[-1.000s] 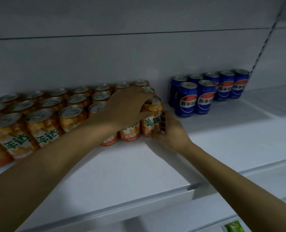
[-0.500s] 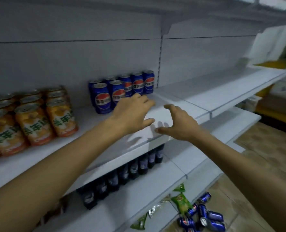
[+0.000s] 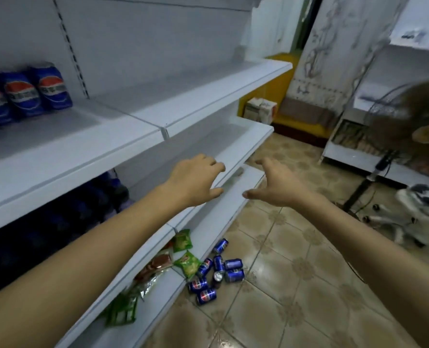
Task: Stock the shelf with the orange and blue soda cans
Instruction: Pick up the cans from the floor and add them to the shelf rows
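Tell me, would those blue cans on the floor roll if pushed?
Probably: most of the blue cans lie on their sides on the smooth, glossy floor tiles, so they would likely roll. Bunched together, a nudged one would probably knock its neighbours.

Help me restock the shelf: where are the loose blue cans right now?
In the head view, the loose blue cans lie heaped on the tiled floor, low and centre, beside the front edge of the bottom shelf, just right of the green snack packets.

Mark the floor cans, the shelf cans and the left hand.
blue soda cans on the floor (image 3: 233, 264): head view, side of one lying can.
blue soda cans on the shelf (image 3: 52, 89): head view, label of rightmost can.
left hand (image 3: 195, 180): head view, back of hand.
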Demonstrator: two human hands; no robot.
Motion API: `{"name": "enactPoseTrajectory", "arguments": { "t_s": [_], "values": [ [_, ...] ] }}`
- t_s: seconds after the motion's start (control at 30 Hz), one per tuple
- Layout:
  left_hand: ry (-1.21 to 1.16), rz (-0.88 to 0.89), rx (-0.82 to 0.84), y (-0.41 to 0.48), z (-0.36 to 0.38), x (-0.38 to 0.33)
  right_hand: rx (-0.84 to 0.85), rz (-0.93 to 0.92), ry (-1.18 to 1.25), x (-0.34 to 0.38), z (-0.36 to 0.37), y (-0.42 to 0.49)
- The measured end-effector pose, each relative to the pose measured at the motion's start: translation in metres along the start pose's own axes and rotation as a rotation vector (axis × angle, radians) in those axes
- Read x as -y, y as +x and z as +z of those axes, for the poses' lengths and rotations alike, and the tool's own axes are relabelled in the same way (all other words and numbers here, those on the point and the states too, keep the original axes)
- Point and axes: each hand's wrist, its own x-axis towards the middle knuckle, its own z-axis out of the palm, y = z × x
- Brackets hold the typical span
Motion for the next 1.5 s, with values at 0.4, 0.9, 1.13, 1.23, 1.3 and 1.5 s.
{"name": "enactPoseTrajectory", "arguments": {
  "t_s": [0.4,0.9,1.13,1.23,1.3,1.5],
  "values": [
    [-0.2,-0.101,0.374,0.041,0.158,0.012,0.372,0.118,0.089,-0.069,0.116,0.063],
    [-0.658,-0.367,1.089,0.03,0.445,-0.057,0.916,0.678,0.457,-0.217,0.397,0.073],
    [-0.852,-0.672,1.121,0.001,0.602,-0.125,1.148,0.781,0.496,-0.276,0.544,0.058],
    [-0.805,-0.68,1.038,0.014,0.668,-0.143,1.068,0.923,0.598,-0.292,0.609,0.071],
    [-0.789,-0.718,0.964,0.028,0.715,-0.147,0.991,1.039,0.733,-0.3,0.655,0.09],
    [-0.701,-0.699,0.669,0.067,0.852,-0.14,0.765,1.38,1.232,-0.301,0.778,0.154]
  ]
}}
